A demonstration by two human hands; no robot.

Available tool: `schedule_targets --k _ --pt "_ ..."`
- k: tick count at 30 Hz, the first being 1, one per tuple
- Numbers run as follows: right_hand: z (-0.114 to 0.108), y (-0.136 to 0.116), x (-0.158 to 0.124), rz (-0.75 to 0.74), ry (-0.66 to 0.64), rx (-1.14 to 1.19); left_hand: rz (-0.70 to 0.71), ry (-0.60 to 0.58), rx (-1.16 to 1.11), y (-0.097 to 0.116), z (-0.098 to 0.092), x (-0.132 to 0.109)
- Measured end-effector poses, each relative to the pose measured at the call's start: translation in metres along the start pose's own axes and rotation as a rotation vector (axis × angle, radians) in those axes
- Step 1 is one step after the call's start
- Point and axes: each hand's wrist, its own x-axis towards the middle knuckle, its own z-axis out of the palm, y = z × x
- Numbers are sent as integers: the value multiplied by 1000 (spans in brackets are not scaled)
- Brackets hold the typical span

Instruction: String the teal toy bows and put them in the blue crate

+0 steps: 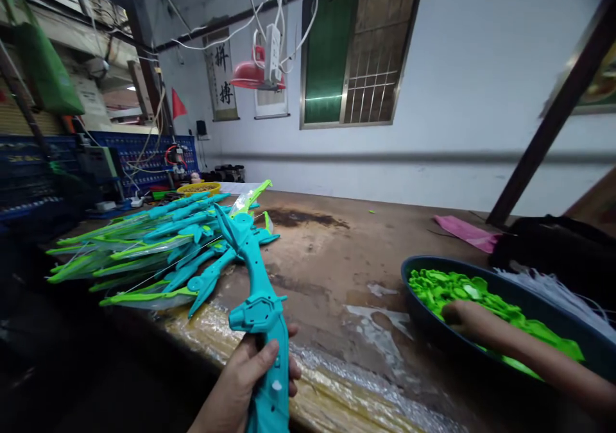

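My left hand [255, 372] is wrapped around the grip of a turquoise toy bow [260, 272], held upright near the table's front edge. A bright green limb with clear plastic extends from the bow's upper end. To its left lies a pile of similar toy bows [178, 228] in turquoise and green, with white strings. On the right, my right hand [464, 315] reaches into a dark blue basin [411, 267] and touches the green plastic pieces [524, 324] in it. Its fingertips are hidden, so whether it grips a piece is unclear.
A brown worktable [317, 253] has a taped front edge. White strings [553, 292] and a pink cloth [466, 233] are near the basin. At the back left stands a yellow basket [199, 188]. A red lamp [250, 75] and a power strip [273, 54] hang overhead.
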Motion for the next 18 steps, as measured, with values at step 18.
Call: schedule_targets --k 18 --pt "-93 -65 -48 474 226 539 14 -11 -310 -13 -18 -44"
